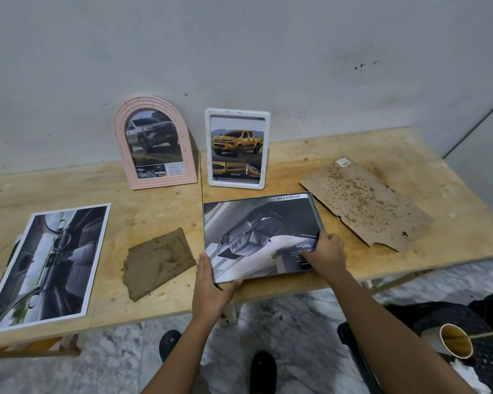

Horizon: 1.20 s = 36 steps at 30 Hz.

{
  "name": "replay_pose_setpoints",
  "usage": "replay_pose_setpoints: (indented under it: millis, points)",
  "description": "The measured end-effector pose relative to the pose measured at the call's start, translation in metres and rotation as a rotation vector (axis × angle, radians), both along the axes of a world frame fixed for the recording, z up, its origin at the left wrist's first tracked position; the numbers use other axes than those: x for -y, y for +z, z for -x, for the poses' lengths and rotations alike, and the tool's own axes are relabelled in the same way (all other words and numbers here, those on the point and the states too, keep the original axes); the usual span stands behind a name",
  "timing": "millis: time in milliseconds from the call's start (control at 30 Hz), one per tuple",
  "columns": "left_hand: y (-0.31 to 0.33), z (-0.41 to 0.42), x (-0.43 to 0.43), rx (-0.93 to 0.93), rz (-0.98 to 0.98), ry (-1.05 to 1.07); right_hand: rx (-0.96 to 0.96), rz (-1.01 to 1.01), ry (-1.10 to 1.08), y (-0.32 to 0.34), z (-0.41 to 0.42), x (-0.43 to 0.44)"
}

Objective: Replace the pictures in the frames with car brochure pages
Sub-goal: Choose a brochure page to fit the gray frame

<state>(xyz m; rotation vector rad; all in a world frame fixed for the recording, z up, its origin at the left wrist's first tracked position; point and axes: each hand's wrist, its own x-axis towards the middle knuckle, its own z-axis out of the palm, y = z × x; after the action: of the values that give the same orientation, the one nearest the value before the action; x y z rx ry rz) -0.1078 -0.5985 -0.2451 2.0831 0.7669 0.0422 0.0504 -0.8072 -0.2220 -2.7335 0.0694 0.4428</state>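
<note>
Gripping the near right edge of the dark brochure page [256, 234], the right hand [326, 255] curls its fingers over it, while the left hand [211, 288] lies straight-fingered against the near left corner. That page lies flat on the wooden table [154, 211], between a larger board [365, 203] and a smaller board [157, 263], before a pink arched frame [154, 143] and a white frame [236, 149].

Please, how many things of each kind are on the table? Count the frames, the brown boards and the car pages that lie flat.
Standing frames: 2
Frame lying flat: 1
Brown boards: 2
Car pages lying flat: 2
Total: 7
</note>
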Motion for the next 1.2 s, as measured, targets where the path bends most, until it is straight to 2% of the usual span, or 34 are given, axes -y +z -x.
replay_pose_setpoints:
  millis: [133, 233, 300, 467, 633, 833, 1200]
  points:
    - [0.0, -0.001, -0.001, -0.038, -0.035, -0.018, -0.04, -0.098, -0.132, 0.0, -0.006, 0.004]
    - [0.002, -0.002, -0.001, -0.052, -0.042, -0.011, -0.043, -0.329, -0.253, 0.002, -0.009, 0.009]
    - [0.002, -0.003, -0.001, -0.068, -0.055, -0.006, -0.038, -0.487, -0.242, 0.007, -0.006, 0.01]
    - [0.003, -0.004, -0.001, -0.09, -0.08, -0.01, 0.028, -0.706, -0.195, 0.023, -0.002, 0.013]
    - [0.005, -0.006, -0.002, -0.071, -0.07, -0.018, 0.067, -0.749, -0.189, 0.035, -0.008, 0.021]
    - [0.005, -0.004, -0.001, -0.055, -0.063, -0.037, 0.11, -0.829, -0.362, 0.038, -0.007, 0.034]
    - [0.001, 0.005, -0.006, -0.072, -0.108, -0.116, 0.146, -0.9, -0.493, 0.041, 0.01, 0.031]
